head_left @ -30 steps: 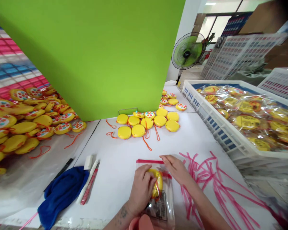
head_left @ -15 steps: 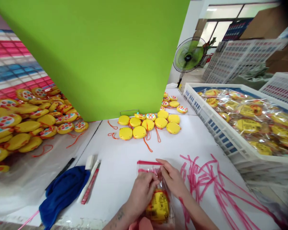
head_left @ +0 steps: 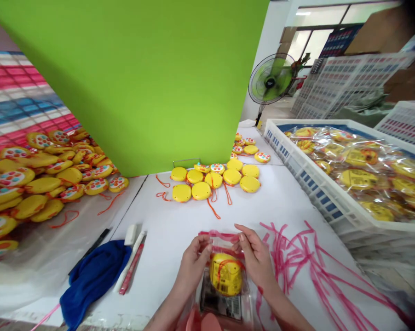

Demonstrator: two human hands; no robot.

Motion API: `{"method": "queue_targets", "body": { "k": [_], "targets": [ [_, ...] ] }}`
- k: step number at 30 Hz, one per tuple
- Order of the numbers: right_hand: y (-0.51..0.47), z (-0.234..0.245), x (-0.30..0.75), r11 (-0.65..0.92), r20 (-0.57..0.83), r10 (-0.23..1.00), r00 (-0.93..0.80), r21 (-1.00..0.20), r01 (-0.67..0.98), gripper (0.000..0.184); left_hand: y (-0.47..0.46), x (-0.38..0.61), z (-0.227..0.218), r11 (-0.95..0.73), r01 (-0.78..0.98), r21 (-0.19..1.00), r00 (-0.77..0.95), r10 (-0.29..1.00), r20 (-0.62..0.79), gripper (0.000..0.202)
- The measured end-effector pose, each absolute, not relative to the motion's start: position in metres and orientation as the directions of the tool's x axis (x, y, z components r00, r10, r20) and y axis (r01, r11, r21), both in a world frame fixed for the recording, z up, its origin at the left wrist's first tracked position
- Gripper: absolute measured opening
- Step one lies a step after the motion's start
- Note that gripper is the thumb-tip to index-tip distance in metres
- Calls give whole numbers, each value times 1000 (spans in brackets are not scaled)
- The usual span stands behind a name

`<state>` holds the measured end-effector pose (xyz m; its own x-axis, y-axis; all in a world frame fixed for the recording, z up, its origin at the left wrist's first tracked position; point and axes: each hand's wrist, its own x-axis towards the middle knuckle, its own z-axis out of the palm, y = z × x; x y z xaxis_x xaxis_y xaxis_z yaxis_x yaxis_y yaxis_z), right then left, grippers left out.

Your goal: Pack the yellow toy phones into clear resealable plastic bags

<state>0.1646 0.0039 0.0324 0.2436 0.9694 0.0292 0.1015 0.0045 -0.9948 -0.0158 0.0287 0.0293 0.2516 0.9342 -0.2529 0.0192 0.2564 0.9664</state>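
A clear plastic bag [head_left: 244, 294] with a pink strip along its top lies near the table's front edge. Inside shows a yellow round toy [head_left: 226, 280] with black print, a barcode and an orange cord loop. At the bag's top left corner, my left hand [head_left: 193, 261] pinches the plastic between thumb and fingers. My right hand [head_left: 256, 258] grips the top right side, its index finger stretched along the edge. Beneath the toy is a dark, flat printed piece [head_left: 221, 301]; I cannot tell whether it is inside the bag. Torn pink strips [head_left: 286, 253] lie right of my right hand.
Several yellow toys [head_left: 200, 190] lie before a green panel [head_left: 141, 82]. More are heaped [head_left: 42, 185] at left. A blue cloth [head_left: 93, 276], black pen [head_left: 93, 248], white pen [head_left: 129, 262] and red pen [head_left: 131, 269] lie front left. A white crate [head_left: 318, 202] at right holds bagged toys.
My left hand has moved from over the bag to its top left corner. The toy and bag sit farther up in view, and the dark printed piece below has come into sight.
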Motion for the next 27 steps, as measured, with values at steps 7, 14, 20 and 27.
{"method": "queue_targets", "body": {
  "k": [7, 14, 20, 27],
  "targets": [
    [5, 33, 170, 20, 63, 963, 263, -987, 162, 36, 31, -13, 29, 185, -1, 983, 266, 947, -179, 28],
    [14, 29, 180, 91, 202, 933, 298, -933, 348, 31, 26, -8, 39, 351, -170, 921, 275, 914, -298, 34],
    [14, 50, 167, 449, 589, 807, -35, -574, 685, 39, 21, -3, 41, 336, -144, 931, 310, 909, -280, 39],
    [16, 62, 143, 580, 550, 765, -335, -363, 729, 47, 17, -3, 57, -17, 204, 979, 336, 940, -54, 28]
  ]
}}
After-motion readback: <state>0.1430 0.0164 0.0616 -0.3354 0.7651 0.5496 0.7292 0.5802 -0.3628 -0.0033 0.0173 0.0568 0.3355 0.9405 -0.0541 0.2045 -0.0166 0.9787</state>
